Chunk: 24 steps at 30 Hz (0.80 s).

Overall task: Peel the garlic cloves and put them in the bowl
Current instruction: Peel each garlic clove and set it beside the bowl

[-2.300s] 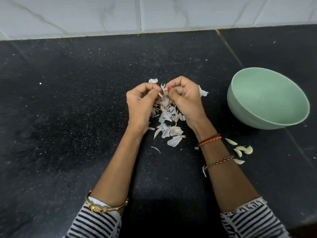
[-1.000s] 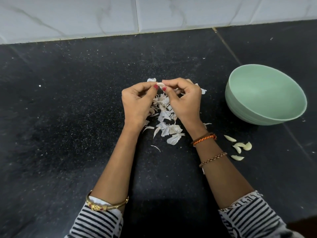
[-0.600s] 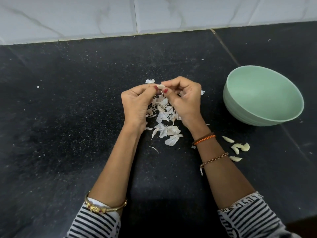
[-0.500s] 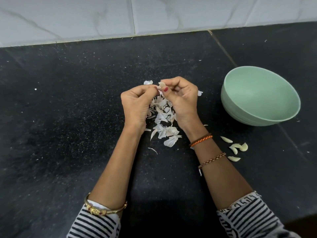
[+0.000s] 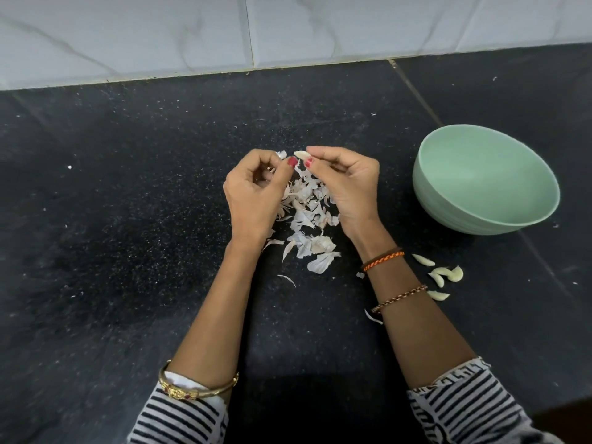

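The right hand [image 5: 347,187] pinched a pale garlic clove [image 5: 302,154] between thumb and forefinger, holding it above the heap of papery peels [image 5: 307,219] on the black tabletop [image 5: 128,219]. The left hand [image 5: 256,193] was just beside it, its fingers curled in toward the palm and the thumb tip close to the clove; whether that thumb touched the clove or held a scrap of skin could not be told. The green bowl [image 5: 448,200] stood to the right of the hands, apart from them, tilted a little toward the camera, its inside bare. About 4 peeled cloves [image 5: 443,275] lay on the tabletop near the bowl's front and just beside the right forearm. A gold bangle [image 5: 195,392] sat at the left cuff, and 2 braided bands [image 5: 382,261] circled the right wrist. White tiles [image 5: 160,33] ran along the far edge.
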Available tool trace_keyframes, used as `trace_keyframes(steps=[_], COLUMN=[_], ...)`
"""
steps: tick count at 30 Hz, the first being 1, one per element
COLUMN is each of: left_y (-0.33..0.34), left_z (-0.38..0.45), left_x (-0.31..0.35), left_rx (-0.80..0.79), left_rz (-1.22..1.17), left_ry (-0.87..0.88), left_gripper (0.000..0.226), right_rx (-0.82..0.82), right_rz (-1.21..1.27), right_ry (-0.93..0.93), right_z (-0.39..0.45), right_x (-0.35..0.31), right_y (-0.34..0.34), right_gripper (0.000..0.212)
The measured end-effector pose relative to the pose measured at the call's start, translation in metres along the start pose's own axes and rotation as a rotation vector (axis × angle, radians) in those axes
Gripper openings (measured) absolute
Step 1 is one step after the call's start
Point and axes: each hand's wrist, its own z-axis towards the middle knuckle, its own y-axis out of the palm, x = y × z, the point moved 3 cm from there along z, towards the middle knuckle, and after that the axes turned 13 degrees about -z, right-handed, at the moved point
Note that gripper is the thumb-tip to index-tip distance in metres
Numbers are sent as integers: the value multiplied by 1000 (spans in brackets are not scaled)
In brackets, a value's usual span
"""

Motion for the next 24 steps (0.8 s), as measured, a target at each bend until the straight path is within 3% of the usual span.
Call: trace_keyframes(steps=[6,14,24], left_y=[5,4,1], left_z=[1,1,0], left_x=[1,-2,-2], left_rx=[-42,20,98], left_rz=[-146,-234,-254], left_ry=[-16,-64,-81], left_gripper=[20,19,18], right_rx=[-69,-110,0], right_rz=[26,-26,-207], right_ry=[-45,-89,-203], right_z=[-1,0,-2], right_x=[0,0,2], right_y=[3,2,3], right_gripper=[24,23,20])
